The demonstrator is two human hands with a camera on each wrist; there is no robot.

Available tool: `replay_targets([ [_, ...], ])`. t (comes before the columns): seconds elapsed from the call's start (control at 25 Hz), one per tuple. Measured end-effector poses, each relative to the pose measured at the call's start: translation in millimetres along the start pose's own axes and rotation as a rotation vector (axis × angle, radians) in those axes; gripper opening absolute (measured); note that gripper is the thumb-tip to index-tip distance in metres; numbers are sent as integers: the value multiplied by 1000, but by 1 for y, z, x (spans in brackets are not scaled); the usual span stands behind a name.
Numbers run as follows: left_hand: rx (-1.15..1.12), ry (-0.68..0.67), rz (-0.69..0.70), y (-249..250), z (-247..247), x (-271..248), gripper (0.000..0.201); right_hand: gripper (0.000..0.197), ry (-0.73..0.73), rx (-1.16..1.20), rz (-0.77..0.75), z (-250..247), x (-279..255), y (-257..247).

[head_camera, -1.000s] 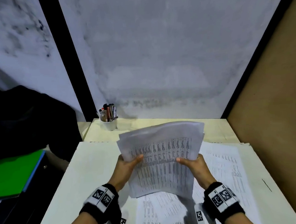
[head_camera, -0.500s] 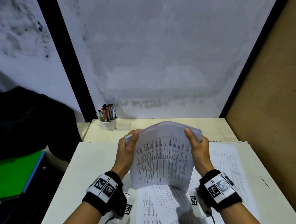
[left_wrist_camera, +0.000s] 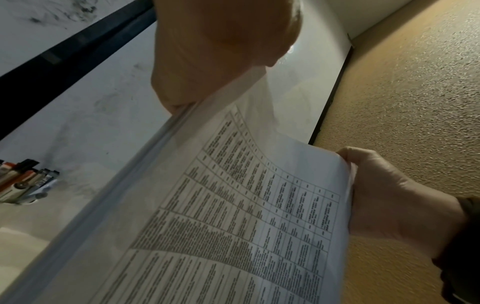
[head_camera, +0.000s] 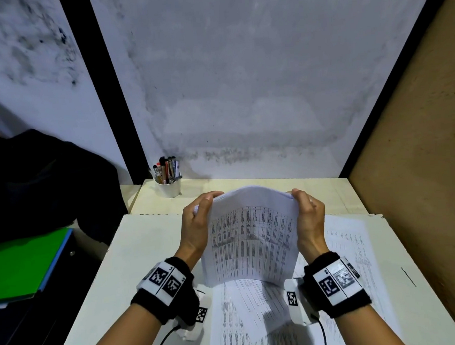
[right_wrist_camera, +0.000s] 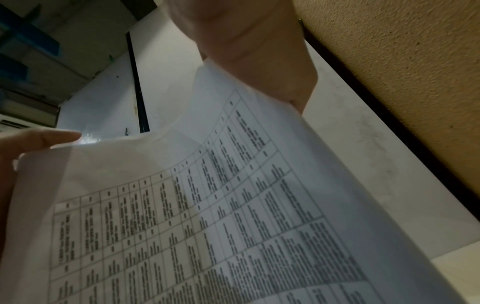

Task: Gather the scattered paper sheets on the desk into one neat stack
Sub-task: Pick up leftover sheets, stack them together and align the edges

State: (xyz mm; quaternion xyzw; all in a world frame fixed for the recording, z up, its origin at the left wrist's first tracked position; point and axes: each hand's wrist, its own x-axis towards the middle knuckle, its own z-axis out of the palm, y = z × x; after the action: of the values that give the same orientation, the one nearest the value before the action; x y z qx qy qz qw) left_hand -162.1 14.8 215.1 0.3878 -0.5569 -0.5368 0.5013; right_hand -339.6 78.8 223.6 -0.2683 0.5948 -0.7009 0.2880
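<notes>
A bundle of printed paper sheets (head_camera: 252,238) stands on end above the desk, its top bowed away from me. My left hand (head_camera: 197,223) grips its upper left edge and my right hand (head_camera: 308,215) grips its upper right edge, fingers curled over the top. The wrist views show the same table-printed paper bundle (left_wrist_camera: 233,226) (right_wrist_camera: 207,226) close up between the two hands. More printed sheets (head_camera: 244,319) lie flat on the desk under the bundle, and another sheet (head_camera: 352,244) lies to the right.
A white cup of pens (head_camera: 169,186) stands at the desk's back left. A brown partition (head_camera: 424,185) walls the right side. A green folder (head_camera: 17,262) and a dark bag (head_camera: 38,180) sit left of the desk (head_camera: 135,259).
Both hands slid from the bundle's side edges up to its top corners and drew closer together. The bundle went from tilted flat to standing on end and bowed.
</notes>
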Motion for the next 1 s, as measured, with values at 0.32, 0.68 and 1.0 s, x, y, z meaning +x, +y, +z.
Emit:
replay_targets([
  [0.32,-7,-66,-35,-4,0,5,40,27,-164,-34,-50,-10,2,3],
  [0.68,-27,-92,-152,-39,-24,-14,15,11,-272,-176,83,-39,-15,39],
  [1.0,137,-310,-283,-67,-34,-39,32,4,-239,-226,139,-35,-9,30],
])
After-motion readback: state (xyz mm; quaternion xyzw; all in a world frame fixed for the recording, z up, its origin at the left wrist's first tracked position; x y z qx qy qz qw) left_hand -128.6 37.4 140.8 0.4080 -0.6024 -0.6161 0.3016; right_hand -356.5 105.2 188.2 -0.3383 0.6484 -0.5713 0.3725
